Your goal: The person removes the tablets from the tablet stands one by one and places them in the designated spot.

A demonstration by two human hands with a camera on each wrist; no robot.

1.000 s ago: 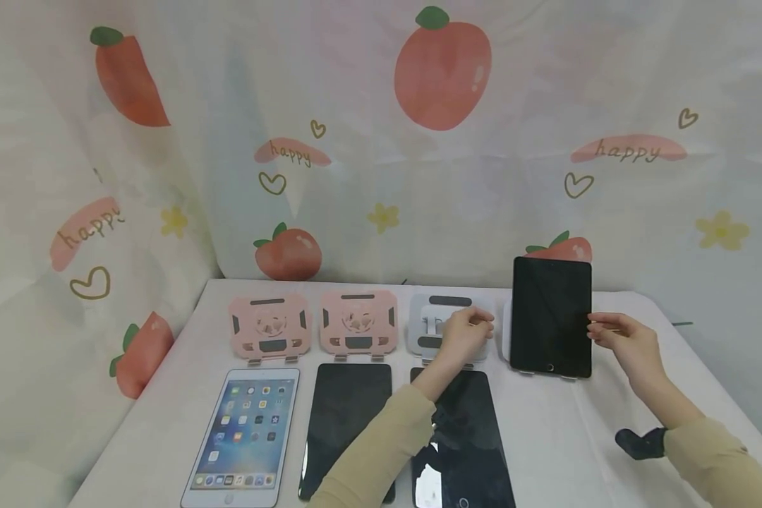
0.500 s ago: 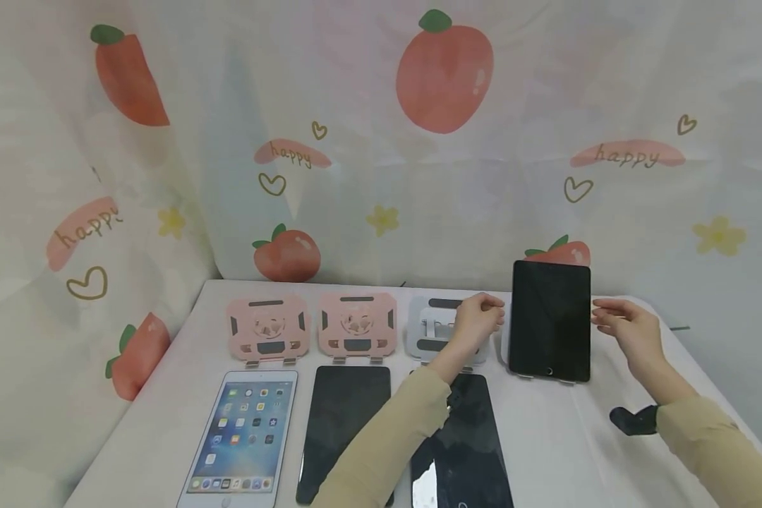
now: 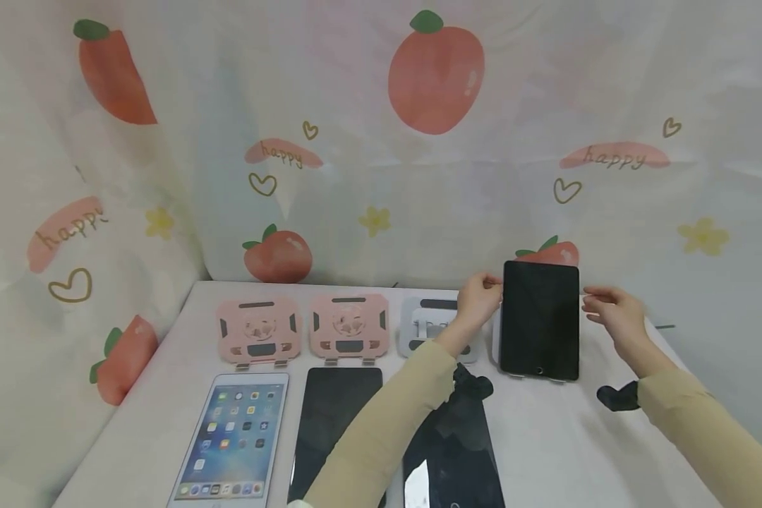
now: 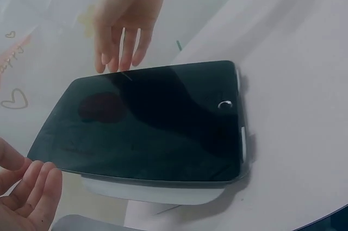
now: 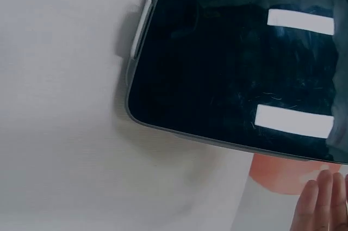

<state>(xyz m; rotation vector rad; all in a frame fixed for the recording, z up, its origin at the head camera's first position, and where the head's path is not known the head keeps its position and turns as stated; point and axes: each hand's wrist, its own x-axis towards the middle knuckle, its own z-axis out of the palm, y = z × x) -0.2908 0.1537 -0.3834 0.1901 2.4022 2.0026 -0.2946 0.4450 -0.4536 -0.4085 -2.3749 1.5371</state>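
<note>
A black tablet (image 3: 540, 321) leans upright on a pale stand (image 4: 157, 192) at the right end of the row. At its upper left edge is my left hand (image 3: 478, 300), fingertips at the corner in the left wrist view; whether they touch it is hard to tell. Beside the right edge my right hand (image 3: 616, 321) holds its fingers loosely extended, slightly apart from the tablet in the head view. The left forearm passes over a second black tablet (image 3: 451, 451) and a third black tablet (image 3: 330, 416), both lying flat.
Two pink stands (image 3: 259, 330) and a grey-white stand (image 3: 428, 324) line the back of the white table (image 3: 565, 451). A white tablet (image 3: 231, 437) with a lit screen lies front left. A fruit-print curtain (image 3: 330, 85) hangs behind.
My left hand has moved up and right to the tablet's left edge. The right hand has shifted slightly up and stays beside the right edge. The view has moved a little.
</note>
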